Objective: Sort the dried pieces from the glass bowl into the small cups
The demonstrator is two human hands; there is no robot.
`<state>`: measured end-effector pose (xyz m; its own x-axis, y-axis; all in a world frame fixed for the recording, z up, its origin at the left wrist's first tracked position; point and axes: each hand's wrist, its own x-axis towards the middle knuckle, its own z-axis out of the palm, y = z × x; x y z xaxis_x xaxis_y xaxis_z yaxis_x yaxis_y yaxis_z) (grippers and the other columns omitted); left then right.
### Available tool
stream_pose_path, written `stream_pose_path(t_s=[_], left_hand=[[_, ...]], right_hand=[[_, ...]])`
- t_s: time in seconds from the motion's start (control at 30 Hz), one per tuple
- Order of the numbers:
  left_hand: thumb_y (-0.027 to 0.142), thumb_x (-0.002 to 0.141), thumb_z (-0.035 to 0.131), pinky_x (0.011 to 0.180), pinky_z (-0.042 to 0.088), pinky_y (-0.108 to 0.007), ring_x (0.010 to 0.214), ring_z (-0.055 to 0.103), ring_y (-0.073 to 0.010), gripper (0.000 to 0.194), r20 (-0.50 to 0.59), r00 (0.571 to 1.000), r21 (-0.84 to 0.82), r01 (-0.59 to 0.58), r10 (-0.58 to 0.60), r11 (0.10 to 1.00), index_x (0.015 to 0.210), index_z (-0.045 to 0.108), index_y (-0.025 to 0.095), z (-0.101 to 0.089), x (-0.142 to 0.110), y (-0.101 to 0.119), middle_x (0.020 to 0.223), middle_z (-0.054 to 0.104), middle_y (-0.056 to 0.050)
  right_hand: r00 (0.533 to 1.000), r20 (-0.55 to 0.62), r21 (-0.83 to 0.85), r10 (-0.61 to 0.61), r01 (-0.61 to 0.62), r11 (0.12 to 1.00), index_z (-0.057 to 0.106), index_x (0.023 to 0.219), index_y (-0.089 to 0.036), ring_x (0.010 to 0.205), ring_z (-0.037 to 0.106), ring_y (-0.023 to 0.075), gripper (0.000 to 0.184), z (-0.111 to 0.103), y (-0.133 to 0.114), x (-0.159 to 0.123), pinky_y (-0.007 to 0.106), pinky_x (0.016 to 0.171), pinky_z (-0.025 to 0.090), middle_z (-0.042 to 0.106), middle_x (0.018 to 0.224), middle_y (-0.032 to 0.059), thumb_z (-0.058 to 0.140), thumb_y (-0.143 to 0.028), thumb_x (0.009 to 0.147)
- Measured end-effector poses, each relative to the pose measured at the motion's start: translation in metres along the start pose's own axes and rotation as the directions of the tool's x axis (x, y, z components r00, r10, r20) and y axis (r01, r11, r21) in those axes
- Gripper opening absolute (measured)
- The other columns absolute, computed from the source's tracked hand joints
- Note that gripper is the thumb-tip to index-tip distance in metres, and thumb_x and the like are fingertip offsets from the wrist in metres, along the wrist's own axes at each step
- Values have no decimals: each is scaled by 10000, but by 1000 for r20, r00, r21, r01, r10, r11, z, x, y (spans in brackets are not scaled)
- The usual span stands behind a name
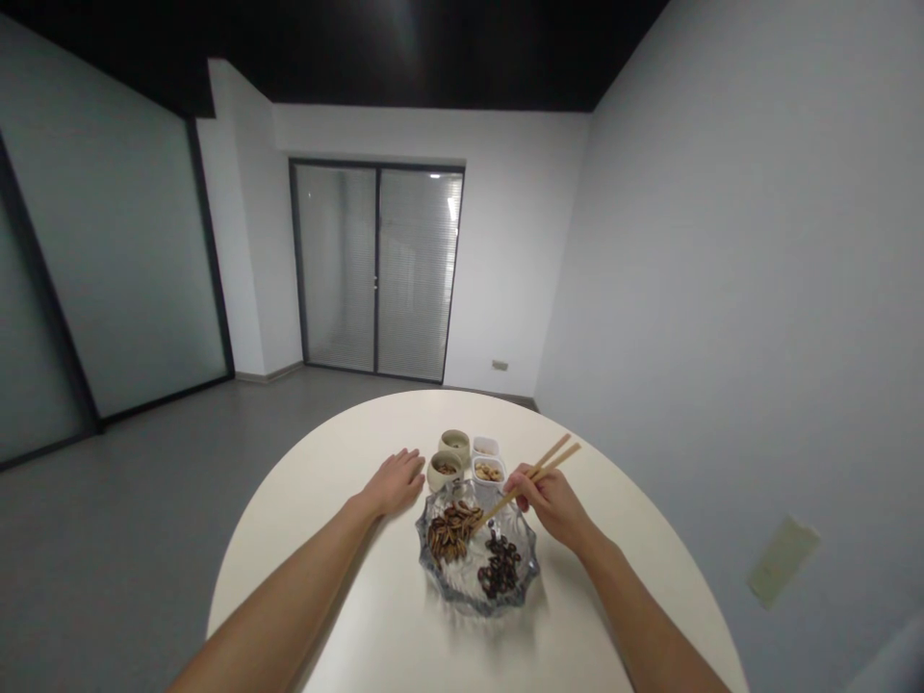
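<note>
My right hand [543,496] is closed around a pair of wooden chopsticks [554,456]. Their tips point down into a clear scalloped glass bowl [469,602], by a heap of brown striped seeds [453,529] on its left side. Dark, shiny seeds or beans [500,566] lie apart on the bowl's right side. Whether the tips pinch a piece is too small to tell. My left hand [397,481] rests on the table with fingers stretched out, left of a beige cup [445,470] holding some brown pieces. It holds nothing.
A second beige cup [454,441] stands behind the first. Beside them are a white dish [489,470] with pale nuts and a smaller white dish [485,446] behind it. All stand on a round cream table [324,481]. A white wall [722,289] rises on the right.
</note>
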<state>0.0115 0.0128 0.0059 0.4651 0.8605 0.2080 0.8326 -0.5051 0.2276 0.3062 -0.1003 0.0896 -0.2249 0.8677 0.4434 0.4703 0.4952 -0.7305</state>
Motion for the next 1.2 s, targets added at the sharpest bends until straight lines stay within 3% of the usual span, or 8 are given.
stream_pose_path(t_s=[0.33, 0.6, 0.9, 1.2], left_hand=[[398, 990, 323, 1173, 246, -502, 1443, 289, -329, 498, 6, 1000, 13, 8, -8, 1000, 1421, 464, 192, 1, 0, -2, 1549, 365, -120], [394, 982, 341, 1169, 251, -492, 1437, 303, -317, 490, -1, 1000, -1, 9, -9, 1000, 1408, 476, 194, -1, 0, 0, 1542, 379, -117], [373, 980, 346, 1162, 257, -500, 1436, 305, -309, 474, 0, 1000, -6, -3, 3, 1000, 1389, 488, 181, -4, -2, 2, 1534, 387, -133], [370, 977, 352, 1171, 250, -482, 1436, 303, -288, 469, -5, 1000, -11, -5, 5, 1000, 1391, 491, 197, -4, -1, 0, 1527, 404, -107]], right_hand=[[1000, -4, 0, 5, -5, 1000, 708, 741, -179, 478, 527, 140, 462, -4, -7, -2, 235, 504, 418, 564, 497, -9, 476, -513, 961], [982, -179, -37, -55, 49, 998, 698, 723, -185, 483, 543, 154, 551, -10, -9, 4, 252, 489, 430, 577, 494, 9, 423, -606, 948], [922, -368, -78, -123, 101, 992, 688, 740, -193, 537, 570, 171, 579, -7, -10, 45, 277, 572, 464, 578, 516, 10, 402, -651, 948], [945, -279, -195, -169, 116, 974, 691, 730, -206, 653, 639, 192, 514, 9, 4, 85, 297, 714, 473, 650, 610, 17, 408, -550, 987]])
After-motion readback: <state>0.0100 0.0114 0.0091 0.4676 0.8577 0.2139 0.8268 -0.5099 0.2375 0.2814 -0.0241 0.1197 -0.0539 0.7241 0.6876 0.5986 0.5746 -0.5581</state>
